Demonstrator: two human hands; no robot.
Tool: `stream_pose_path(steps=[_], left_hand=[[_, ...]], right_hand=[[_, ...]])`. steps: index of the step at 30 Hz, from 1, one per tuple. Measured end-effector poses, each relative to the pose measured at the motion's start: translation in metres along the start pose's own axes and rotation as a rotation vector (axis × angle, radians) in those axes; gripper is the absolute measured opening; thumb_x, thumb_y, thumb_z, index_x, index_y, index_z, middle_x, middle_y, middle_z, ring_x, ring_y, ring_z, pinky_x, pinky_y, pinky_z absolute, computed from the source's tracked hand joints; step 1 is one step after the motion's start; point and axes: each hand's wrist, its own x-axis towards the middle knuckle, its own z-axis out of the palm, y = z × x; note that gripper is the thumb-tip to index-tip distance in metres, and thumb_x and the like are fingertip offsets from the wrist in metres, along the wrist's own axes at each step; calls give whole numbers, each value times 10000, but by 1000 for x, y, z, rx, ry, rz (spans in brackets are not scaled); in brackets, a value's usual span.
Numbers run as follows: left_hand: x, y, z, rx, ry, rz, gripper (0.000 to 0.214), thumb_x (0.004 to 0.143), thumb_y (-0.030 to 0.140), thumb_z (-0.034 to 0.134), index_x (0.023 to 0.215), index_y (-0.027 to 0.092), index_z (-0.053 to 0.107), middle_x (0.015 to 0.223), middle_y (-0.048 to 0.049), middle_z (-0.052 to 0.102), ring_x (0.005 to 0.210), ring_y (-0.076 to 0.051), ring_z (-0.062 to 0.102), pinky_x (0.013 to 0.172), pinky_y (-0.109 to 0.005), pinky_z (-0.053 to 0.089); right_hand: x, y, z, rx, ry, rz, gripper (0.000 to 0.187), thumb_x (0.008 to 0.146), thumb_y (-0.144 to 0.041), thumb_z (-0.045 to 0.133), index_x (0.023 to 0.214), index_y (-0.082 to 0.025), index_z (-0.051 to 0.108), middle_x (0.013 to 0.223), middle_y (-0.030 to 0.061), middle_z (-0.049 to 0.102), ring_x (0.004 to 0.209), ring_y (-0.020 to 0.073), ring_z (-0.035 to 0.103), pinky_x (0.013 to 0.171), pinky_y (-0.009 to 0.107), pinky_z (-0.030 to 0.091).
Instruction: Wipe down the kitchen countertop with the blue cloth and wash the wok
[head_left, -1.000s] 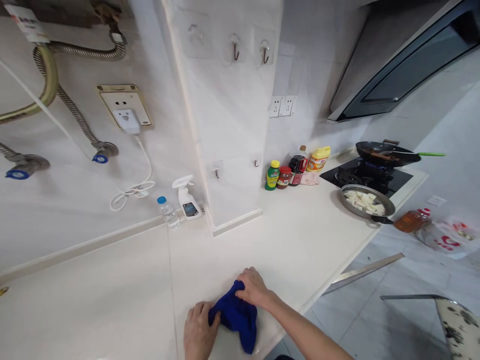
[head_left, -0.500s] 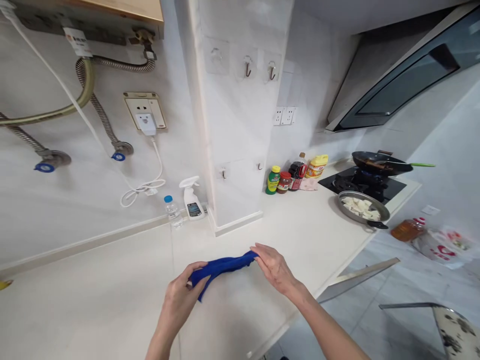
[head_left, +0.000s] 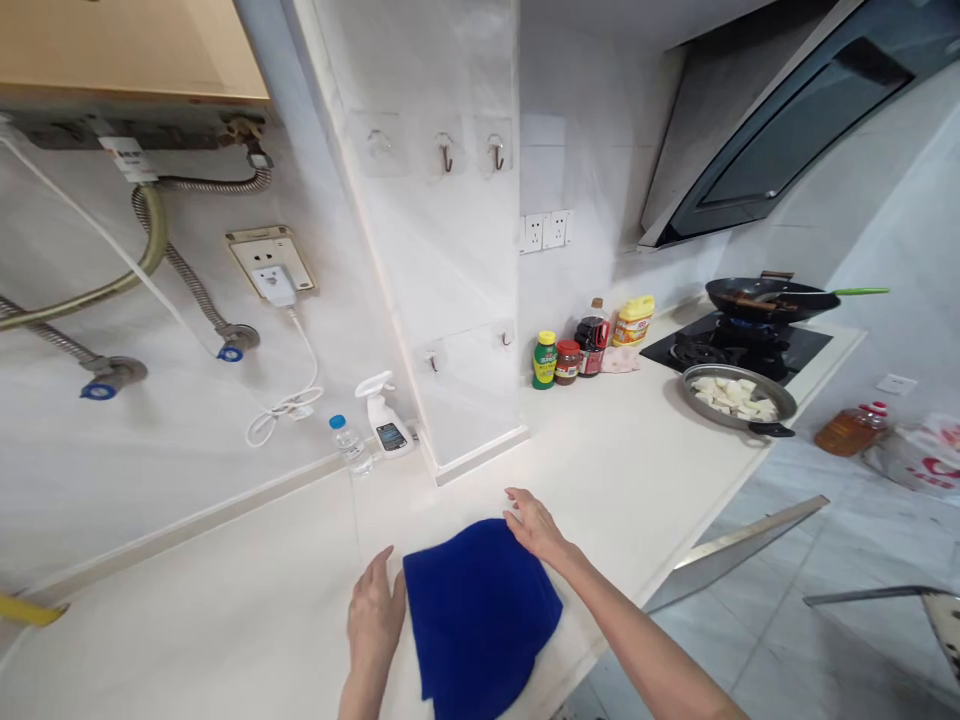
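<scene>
Blue cloth (head_left: 484, 620) cropped along its near edge, spray bottle (head_left: 380, 412) beyond the cloth with label (head_left: 391, 437) too small to read, plastic bag (head_left: 926, 462) and chair (head_left: 943, 622) right of the cloth cut off

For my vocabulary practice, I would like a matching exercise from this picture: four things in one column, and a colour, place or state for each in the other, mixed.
Column one
1. Cloth
2. Spray bottle
3. Wok
4. Shallow pan

Column two
A. Holds white pieces
B. Blue, spread on the countertop
C. Has a green-handled utensil in it
D. White, beside a clear bottle

Pairs: 1-B, 2-D, 3-C, 4-A
</scene>
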Motion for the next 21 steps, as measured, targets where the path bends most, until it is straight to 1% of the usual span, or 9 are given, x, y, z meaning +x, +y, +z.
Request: stream_pose_path(steps=[2, 4, 6, 7, 9, 11, 15, 18, 21], left_hand=[[-18, 1, 34, 23, -20, 146, 425, 944, 404, 404, 1240, 194, 626, 1214, -131, 734, 1102, -277, 704, 982, -491, 578], [-45, 14, 70, 9, -93, 314, 418, 974, 379, 390, 1270, 194, 620, 1252, -119, 724, 1165, -241, 683, 1012, -451, 576], [-76, 32, 104, 109, -98, 482, 438, 972, 355, 428, 1357, 214, 580, 1381, -129, 654, 1324, -276, 581, 1095, -512, 520], [-90, 40, 118, 167, -118, 564, 483, 964, 345, 452, 1435, 256, 508, 1469, -122, 583, 1390, -299, 513, 1116, -557, 492], [-111, 53, 139, 267, -108, 614, 603, 936, 402, 515, 1519, 335, 376, 1584, -135, 436, 1457, -364, 410, 1121, -641, 452], [-119, 60, 152, 332, -82, 609, 694, 911, 448, 546, 1549, 375, 282, 1628, -153, 348, 1478, -406, 359, 1109, -694, 427], [-98, 66, 169, 364, -62, 599, 720, 911, 405, 533, 1562, 372, 227, 1657, -173, 265, 1503, -423, 294, 1130, -718, 365], [-65, 79, 187, 325, -89, 569, 716, 920, 400, 531, 1562, 370, 214, 1681, -157, 192, 1521, -425, 244, 1168, -714, 302], [-29, 97, 207, 271, -149, 542, 697, 925, 414, 532, 1552, 384, 230, 1688, -127, 190, 1526, -426, 230, 1185, -714, 268]], right_hand=[[-24, 12, 4, -4, 13, -8, 381, 918, -238, 462, 1259, -140, 600, 1191, 162, 689, 1002, 240, 694, 938, 455, 573], [-55, 21, 5, 4, 12, -18, 359, 955, -230, 406, 1244, -165, 608, 1163, 139, 704, 1032, 231, 694, 954, 437, 575], [-88, 32, 2, 7, 17, -14, 346, 988, -232, 363, 1211, -194, 625, 1117, 114, 720, 1016, 218, 702, 931, 405, 590], [-104, 40, -1, -4, 29, -5, 343, 1000, -239, 356, 1200, -206, 632, 1108, 105, 724, 1009, 216, 705, 920, 397, 597], [-131, 61, -9, -62, 75, 20, 324, 1007, -262, 383, 1204, -231, 639, 1126, 91, 727, 1024, 222, 704, 926, 402, 602], [-150, 85, -20, -128, 140, 36, 314, 1000, -273, 415, 1220, -242, 637, 1159, 91, 722, 1058, 232, 697, 944, 418, 602], [-161, 119, -33, -167, 198, 41, 330, 995, -233, 385, 1237, -232, 609, 1166, 102, 712, 1045, 223, 698, 914, 410, 614], [-155, 123, -30, -221, 204, 66, 345, 979, -192, 383, 1256, -229, 585, 1165, 107, 699, 997, 227, 697, 876, 427, 615], [-150, 117, -25, -303, 200, 77, 377, 949, -150, 401, 1273, -236, 573, 1183, 110, 687, 1017, 244, 689, 874, 446, 607]])
